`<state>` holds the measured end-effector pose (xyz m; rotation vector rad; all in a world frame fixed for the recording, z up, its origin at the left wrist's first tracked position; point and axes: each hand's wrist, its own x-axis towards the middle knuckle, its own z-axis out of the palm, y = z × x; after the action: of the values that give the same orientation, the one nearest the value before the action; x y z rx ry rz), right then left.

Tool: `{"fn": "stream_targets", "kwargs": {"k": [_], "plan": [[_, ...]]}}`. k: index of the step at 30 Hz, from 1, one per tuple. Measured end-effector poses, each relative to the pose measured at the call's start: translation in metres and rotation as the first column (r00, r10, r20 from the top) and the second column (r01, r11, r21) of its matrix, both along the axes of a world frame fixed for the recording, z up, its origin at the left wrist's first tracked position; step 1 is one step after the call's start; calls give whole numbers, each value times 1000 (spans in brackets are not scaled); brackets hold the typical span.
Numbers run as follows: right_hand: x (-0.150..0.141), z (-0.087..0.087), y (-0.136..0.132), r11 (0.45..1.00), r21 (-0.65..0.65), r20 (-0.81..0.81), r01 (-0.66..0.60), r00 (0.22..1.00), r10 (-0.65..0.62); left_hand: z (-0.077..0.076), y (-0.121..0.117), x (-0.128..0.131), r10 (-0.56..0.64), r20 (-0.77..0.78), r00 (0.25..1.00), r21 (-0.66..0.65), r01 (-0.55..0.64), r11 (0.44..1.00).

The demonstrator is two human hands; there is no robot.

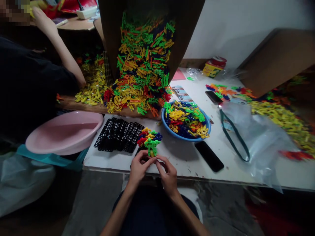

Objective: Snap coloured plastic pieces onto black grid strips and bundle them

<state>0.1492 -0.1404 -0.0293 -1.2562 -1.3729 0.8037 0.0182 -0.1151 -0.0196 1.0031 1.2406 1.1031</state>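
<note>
A bright green plastic figure [152, 144] with a yellow piece at its lower end is held upright over the front of the white table. My left hand [140, 167] pinches its lower part between thumb and fingers. My right hand [168, 172] meets it there, fingertips pressed together at the figure's base; both hands seem to grip it. Just behind stands a bunch of red, blue and yellow plastic figures [145, 137], partly hidden by the green one. Black perforated plastic panels [118, 134] lie overlapping to the left. A blue bowl [165, 126] full of mixed coloured figures is to the right.
A large heap of coloured plastic pieces [145, 65] spills from a cardboard box behind. To the left are a pink basin [64, 131] and a co-worker's arm [65, 52]. A black phone [209, 156], clear plastic bags [263, 141] and more pieces [283, 118] lie on the right.
</note>
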Motion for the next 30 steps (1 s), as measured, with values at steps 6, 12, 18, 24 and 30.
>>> {"fn": "stream_targets", "kwargs": {"k": [6, 12, 18, 24, 30], "plan": [[14, 18, 21, 982, 142, 246, -128, 965, 90, -11, 7, -25, 66, -262, 963, 149, -28, 988], [21, 30, 58, 956, 285, 459, -77, 886, -65, -15, 19, -22, 284, -729, 622, 377, 19, 926], [19, 31, 71, 943, 315, 492, -112, 868, -62, -30, 27, -10, 308, -886, 346, 358, 88, 930], [19, 30, 72, 950, 288, 432, -118, 902, -19, -31, 27, -13, 216, -926, 309, 288, 211, 934], [22, 34, 72, 948, 279, 436, -155, 900, 18, -8, 34, -6, 60, -966, 250, 91, 116, 989]]}}
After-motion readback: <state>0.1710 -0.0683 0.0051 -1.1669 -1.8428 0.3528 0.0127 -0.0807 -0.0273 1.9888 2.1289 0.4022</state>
